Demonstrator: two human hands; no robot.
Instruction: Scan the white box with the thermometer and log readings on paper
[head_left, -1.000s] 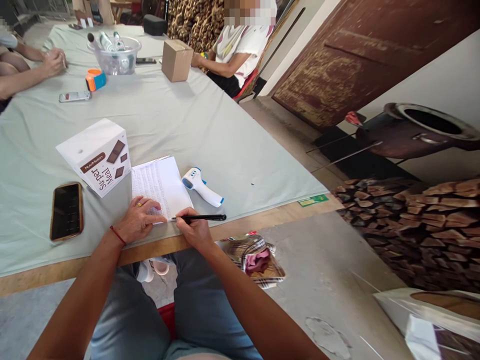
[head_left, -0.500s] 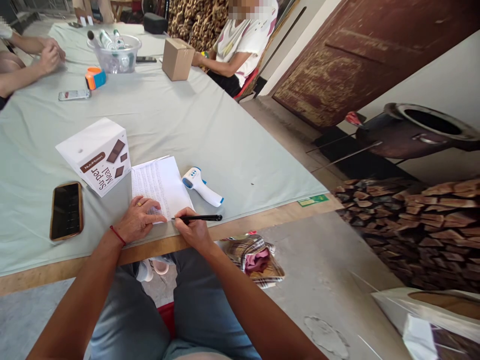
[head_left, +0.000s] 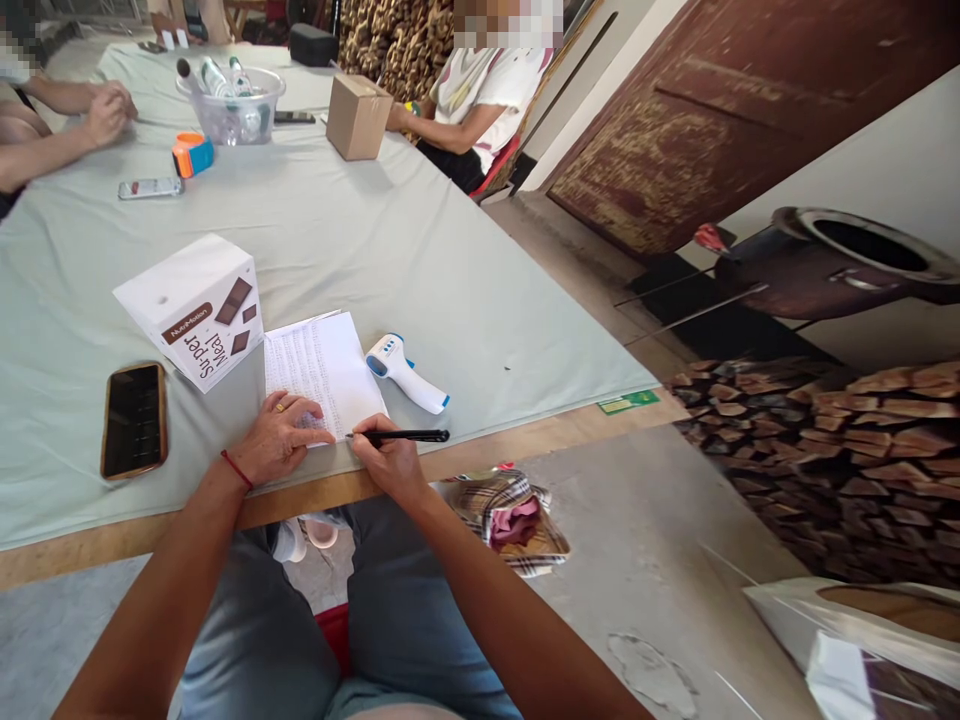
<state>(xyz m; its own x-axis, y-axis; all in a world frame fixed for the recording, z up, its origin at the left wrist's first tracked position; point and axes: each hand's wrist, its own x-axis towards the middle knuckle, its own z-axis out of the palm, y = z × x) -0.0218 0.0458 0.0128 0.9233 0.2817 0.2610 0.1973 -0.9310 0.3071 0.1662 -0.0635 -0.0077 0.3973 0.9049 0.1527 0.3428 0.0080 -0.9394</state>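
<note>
A sheet of white paper [head_left: 349, 370], its left part covered in small handwriting, lies near the table's front edge. My left hand [head_left: 281, 438] rests flat on its lower left, fingers stretched out and holding nothing. In my right hand [head_left: 390, 458] is a black pen [head_left: 416, 435], its tip at the paper's lower edge. Just right of the paper lies a white and blue infrared thermometer [head_left: 407, 373]. Behind and left of the paper stands a white Su-per Meal box [head_left: 199, 315]. A smartphone [head_left: 135, 420] lies left of my left hand.
Farther back on the cloth-covered table [head_left: 465, 290] are a tub of bottles [head_left: 236, 115], a cardboard box [head_left: 358, 117], an orange and blue item [head_left: 193, 155] and another phone [head_left: 150, 188]. People sit at both sides. Stacked firewood [head_left: 847, 450] is at right.
The pen and my right hand have shifted very slightly to the right at the paper's lower edge. My left hand stays on the paper; the view has moved a little.
</note>
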